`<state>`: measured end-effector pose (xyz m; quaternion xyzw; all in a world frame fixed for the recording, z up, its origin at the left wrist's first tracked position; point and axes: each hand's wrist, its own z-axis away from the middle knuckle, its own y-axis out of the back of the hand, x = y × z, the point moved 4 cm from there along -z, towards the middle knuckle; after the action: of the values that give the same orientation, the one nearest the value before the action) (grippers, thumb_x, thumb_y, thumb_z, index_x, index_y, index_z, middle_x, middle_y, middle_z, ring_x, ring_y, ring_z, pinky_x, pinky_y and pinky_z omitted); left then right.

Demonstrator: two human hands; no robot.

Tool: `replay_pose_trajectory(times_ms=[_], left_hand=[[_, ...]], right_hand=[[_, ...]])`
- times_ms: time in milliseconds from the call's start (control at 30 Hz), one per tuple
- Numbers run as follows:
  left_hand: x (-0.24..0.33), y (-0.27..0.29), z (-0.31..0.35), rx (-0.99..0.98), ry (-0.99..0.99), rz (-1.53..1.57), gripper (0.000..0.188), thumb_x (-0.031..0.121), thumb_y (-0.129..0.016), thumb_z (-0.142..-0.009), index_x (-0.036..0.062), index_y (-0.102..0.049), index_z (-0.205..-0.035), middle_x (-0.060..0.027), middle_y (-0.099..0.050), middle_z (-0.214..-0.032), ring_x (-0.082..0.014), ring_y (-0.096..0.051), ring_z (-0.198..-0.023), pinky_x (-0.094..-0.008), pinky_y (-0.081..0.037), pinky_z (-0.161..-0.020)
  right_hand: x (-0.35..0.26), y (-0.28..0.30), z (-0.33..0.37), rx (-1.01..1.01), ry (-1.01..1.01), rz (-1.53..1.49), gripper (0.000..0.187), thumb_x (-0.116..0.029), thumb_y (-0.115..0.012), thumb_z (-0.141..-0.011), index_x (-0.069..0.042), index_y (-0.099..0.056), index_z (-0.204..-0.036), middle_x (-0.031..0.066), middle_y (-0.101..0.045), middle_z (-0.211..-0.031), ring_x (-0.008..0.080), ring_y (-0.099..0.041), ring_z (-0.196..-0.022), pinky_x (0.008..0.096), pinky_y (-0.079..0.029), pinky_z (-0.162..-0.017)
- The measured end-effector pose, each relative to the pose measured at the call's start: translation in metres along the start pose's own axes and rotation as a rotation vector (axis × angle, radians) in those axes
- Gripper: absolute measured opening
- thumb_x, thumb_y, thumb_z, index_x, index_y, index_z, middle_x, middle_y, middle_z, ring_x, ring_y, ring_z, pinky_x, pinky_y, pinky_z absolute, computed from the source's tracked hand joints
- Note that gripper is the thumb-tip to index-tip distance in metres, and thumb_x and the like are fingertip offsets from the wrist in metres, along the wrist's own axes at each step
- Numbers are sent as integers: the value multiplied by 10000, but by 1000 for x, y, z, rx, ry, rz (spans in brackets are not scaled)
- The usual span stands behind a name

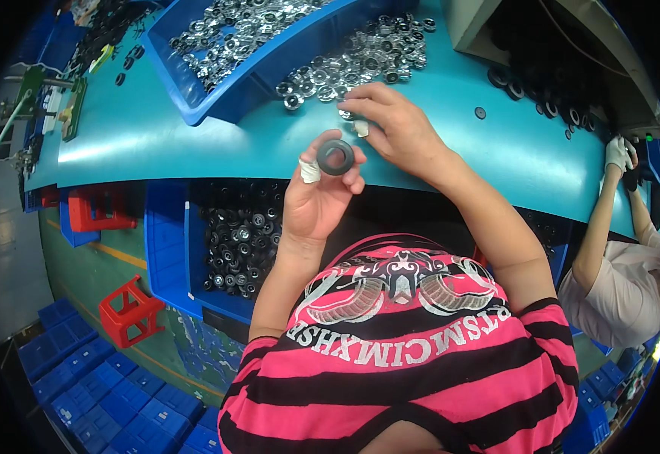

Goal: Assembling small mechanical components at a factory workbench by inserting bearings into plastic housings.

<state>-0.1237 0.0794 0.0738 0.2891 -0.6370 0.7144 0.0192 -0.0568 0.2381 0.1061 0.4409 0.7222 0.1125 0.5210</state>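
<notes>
My left hand [315,200] is raised at the table's near edge, its thumb and fingers closed round a black rubber ring [323,159] with an open middle. White tape wraps one of its digits. Just beyond, to the right, my right hand [405,135] pinches a small shiny silver hub [346,115], mostly covered by the fingers; a digit there has a white covering too. Close to its fingertips spreads a loose pile of silver hubs [368,57] with dark centres. More of them fill a tilted blue bin [216,106] at the upper left.
Below the teal table [125,144], a blue bin [194,250] holds many black wheels [245,234]. Black rings [515,91] lie at the far right under a machine housing. A co-worker's gloved hand [617,153] is at the right. A red stool [129,310] stands on the left floor.
</notes>
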Motion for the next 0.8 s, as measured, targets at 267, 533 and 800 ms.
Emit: replay_pose_trajectory(times_ms=[267,533,800], left_hand=[[5,7,6,-51,47,62,552,481,-440,-1063,70,-511,-1425,-183,-606,-1124,-178,-507,-840,-333,-454,-766],[-3,11,-6,-39,46,32,533,428,-496,-1053,46,-485,-1425,-194,-610,-1146,-184,-540,-867,-350,-478,-790],[-21,0,-15,2,111,-10,538,362,-535,-1045,-6,-452,-1429,-199,-625,-1140,-185,-580,-888,-369,-510,-825]], right_hand=[[5,-16,7,-103,4,129,299,8,-680,-797,-62,-677,-1088,106,-601,-1104,325,-627,-959,424,-533,-820],[10,23,36,-32,-418,-165,225,-20,-725,-807,-41,-619,-1004,78,-577,-1056,230,-649,-890,343,-559,-729],[11,31,68,178,-627,-916,289,67,-702,-811,5,-629,-1084,48,-566,-1086,128,-628,-994,273,-551,-871]])
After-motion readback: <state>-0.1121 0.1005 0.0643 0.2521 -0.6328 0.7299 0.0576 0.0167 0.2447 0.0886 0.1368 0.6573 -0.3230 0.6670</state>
